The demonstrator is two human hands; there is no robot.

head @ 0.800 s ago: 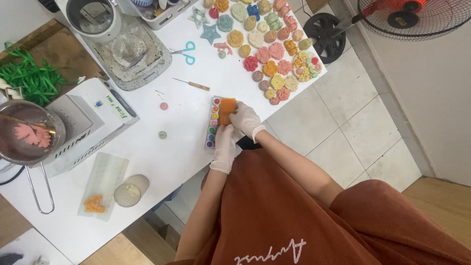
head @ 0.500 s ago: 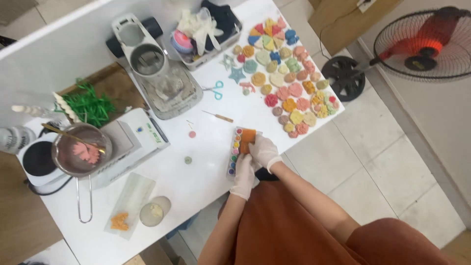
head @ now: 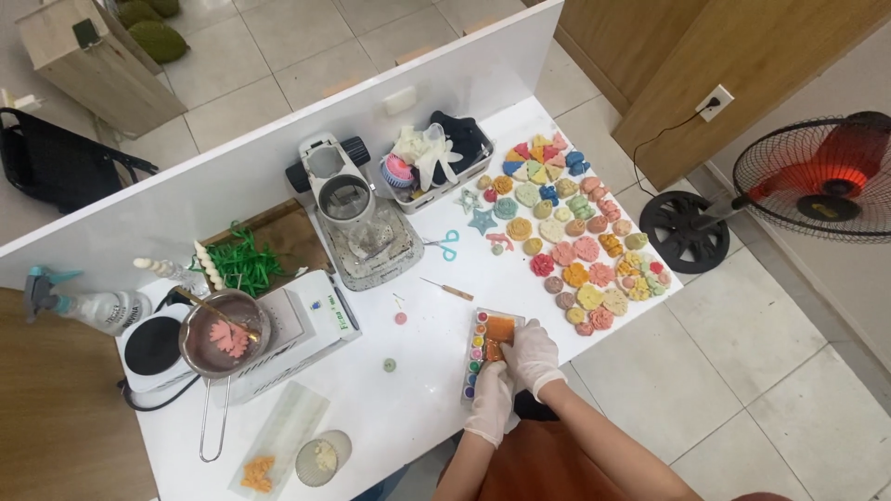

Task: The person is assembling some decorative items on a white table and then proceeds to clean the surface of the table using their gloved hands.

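Both my hands wear white gloves and meet at the near edge of a white table. My left hand rests on the near end of a long palette with a row of small coloured wells. My right hand sits beside it, fingers curled over an orange block that lies on the palette's far end. How firmly either hand grips cannot be told from this height.
Many coloured moulded shapes cover the table's right side. A metal press, a basket of cloths, blue scissors, a small pick, a saucepan on a scale, a hotplate, a spray bottle. A floor fan stands right.
The view has pulled back and tilted up, showing more of the table, the partition and the floor. My hands stay on the palette and orange block.
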